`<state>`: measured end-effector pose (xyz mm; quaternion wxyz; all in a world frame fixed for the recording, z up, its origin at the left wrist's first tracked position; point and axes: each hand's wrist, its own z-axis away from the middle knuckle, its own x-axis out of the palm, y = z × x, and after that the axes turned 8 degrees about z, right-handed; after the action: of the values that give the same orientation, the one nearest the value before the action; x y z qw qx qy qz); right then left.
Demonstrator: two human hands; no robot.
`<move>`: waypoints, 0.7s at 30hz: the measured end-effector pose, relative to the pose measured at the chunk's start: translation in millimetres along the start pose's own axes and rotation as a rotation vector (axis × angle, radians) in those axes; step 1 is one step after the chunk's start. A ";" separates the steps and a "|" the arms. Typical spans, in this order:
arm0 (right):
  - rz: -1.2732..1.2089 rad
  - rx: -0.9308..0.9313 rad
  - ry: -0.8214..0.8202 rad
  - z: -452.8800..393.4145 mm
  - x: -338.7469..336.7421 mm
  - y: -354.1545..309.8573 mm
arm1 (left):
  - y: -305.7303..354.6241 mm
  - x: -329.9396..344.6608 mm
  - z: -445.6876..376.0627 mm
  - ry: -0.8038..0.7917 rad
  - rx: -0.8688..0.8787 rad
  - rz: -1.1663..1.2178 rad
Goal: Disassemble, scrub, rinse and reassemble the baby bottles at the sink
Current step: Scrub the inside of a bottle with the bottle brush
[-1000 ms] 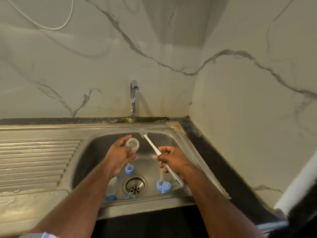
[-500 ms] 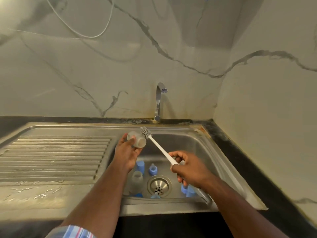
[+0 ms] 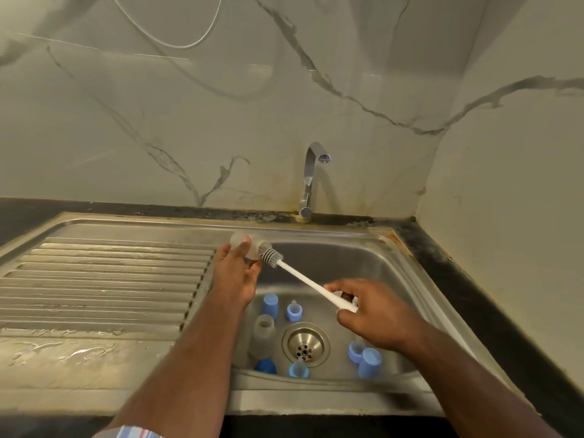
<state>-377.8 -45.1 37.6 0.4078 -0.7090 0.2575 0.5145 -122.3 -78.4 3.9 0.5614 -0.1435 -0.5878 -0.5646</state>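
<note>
Two hands worked above sink (image 3: 373, 248). My left hand (image 3: 235, 273) gripped bottle (image 3: 249, 245) over sink's rear-left rim, mouth toward brush (image 3: 271, 256); my right hand (image 3: 376, 314) pinched brush handle, bristles at mouth for scrubbing.

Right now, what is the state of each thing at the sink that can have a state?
Clear plastic baby bottle: held sideways in left hand, brush head at its mouth.
White long-handled bottle brush: gripped by right hand.
Chrome tap: no water seen running.
Second clear bottle: lying in steel sink basin, uncapped.
Blue caps and teats: loose, separated, around drain.
</note>
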 end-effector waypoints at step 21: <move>0.182 0.067 0.100 -20.3 21.9 -13.2 | -17.7 12.4 9.5 -0.252 -0.036 -0.153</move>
<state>-349.5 -54.0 24.0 0.3695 -0.6935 0.3579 0.5045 -145.4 -82.0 7.7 0.4358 -0.1783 -0.6526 -0.5936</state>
